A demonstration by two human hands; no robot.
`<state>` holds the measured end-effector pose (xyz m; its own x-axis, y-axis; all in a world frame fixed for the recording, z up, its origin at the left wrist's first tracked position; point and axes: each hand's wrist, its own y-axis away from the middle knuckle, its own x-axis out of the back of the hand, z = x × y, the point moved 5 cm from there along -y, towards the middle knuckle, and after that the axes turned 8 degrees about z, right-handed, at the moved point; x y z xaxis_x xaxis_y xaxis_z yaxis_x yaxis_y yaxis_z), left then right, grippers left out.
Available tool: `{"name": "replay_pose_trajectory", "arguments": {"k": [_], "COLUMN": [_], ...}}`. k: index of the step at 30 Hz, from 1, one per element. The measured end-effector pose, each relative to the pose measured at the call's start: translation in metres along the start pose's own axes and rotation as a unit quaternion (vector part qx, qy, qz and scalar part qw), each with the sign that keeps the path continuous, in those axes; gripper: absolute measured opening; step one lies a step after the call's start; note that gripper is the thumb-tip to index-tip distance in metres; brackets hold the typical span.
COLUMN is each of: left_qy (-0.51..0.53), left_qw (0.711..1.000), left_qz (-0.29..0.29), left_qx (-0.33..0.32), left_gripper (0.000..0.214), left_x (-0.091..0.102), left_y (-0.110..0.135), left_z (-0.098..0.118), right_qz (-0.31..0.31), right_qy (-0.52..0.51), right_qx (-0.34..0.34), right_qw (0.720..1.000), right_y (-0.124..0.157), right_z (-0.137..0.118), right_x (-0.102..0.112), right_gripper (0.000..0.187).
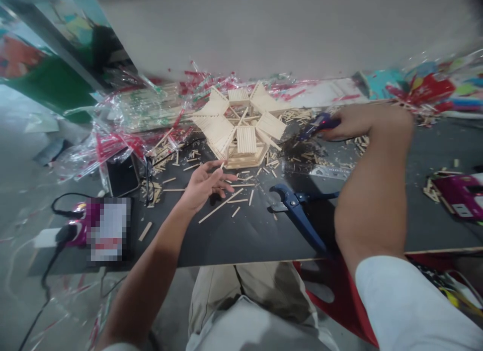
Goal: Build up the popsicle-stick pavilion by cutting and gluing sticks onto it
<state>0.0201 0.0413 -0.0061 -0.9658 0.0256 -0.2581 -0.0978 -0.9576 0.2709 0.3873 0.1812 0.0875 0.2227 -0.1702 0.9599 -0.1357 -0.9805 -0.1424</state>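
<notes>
My left hand (206, 185) is near the front left of a star-shaped wooden stick model (246, 140). Thumb and index finger pinch a short wooden stick (222, 165), while the other fingers spread above the table. Off to the model's right, my right hand (345, 122) is wrapped round a dark purple-blue glue gun (320, 124), its front end pointing left and down. Flat slatted panels ring the model, above a layered hexagonal base. Loose sticks (221, 206) lie below my left hand.
Blue-handled cutters (298, 212) and a metal ruler (328, 172) lie in front of my right forearm. Left are a phone (123, 175), a blurred-out device (109, 230) and a purple power strip (78, 225). Plastic wrapping (124, 135) and stick offcuts (160, 160) litter the back.
</notes>
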Motion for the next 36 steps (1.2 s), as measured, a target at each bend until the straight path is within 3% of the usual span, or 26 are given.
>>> {"name": "replay_pose_trajectory", "arguments": {"k": [2,3,6,10,13,15,17,22,28,32,36], "left_qy": [0.015,0.022,0.039,0.070,0.099,0.109,0.113,0.119,0.061,0.051,0.067], "left_qw": [1.000,1.000,0.998,0.993,0.987,0.986,0.985,0.984,0.989,0.987,0.985], "left_qz": [-0.012,-0.020,-0.050,-0.093,-0.124,-0.127,-0.117,-0.114,-0.123,-0.151,-0.149], "left_qx": [0.000,0.000,0.006,0.016,0.008,-0.017,-0.048,-0.064,-0.051,-0.035,-0.047], "left_gripper": [0.069,0.066,0.056,0.049,0.045,0.043,0.042,0.040,0.046,0.050,0.055], "left_x": [-0.001,-0.001,-0.004,-0.009,-0.011,-0.010,-0.007,-0.004,-0.005,-0.010,-0.012], "left_y": [0.000,0.000,0.002,0.007,0.010,0.012,0.013,0.013,0.012,0.012,0.011], "left_z": [-0.001,-0.001,0.000,0.003,0.005,0.007,0.008,0.008,0.007,0.002,0.005], "right_qz": [-0.109,-0.123,-0.055,0.031,-0.035,-0.087,-0.110,-0.147,-0.198,-0.189,-0.156], "right_qy": [0.081,0.109,0.120,-0.041,-0.144,-0.119,-0.085,-0.088,-0.166,-0.193,-0.204], "right_qx": [-0.009,-0.012,0.009,0.179,0.375,0.440,0.467,0.414,0.421,0.437,0.431], "right_qw": [0.991,0.986,0.991,0.982,0.915,0.886,0.873,0.894,0.870,0.858,0.865], "right_y": [0.005,0.009,0.028,0.083,0.139,0.168,0.184,0.184,0.176,0.173,0.166], "right_z": [-0.010,-0.016,-0.043,-0.108,-0.170,-0.199,-0.218,-0.225,-0.215,-0.212,-0.207], "right_x": [-0.008,-0.003,0.031,0.066,0.055,0.034,0.016,0.004,0.006,0.000,0.007], "right_gripper": [0.039,0.039,0.029,0.014,0.021,0.024,0.031,0.034,0.030,0.016,0.011]}}
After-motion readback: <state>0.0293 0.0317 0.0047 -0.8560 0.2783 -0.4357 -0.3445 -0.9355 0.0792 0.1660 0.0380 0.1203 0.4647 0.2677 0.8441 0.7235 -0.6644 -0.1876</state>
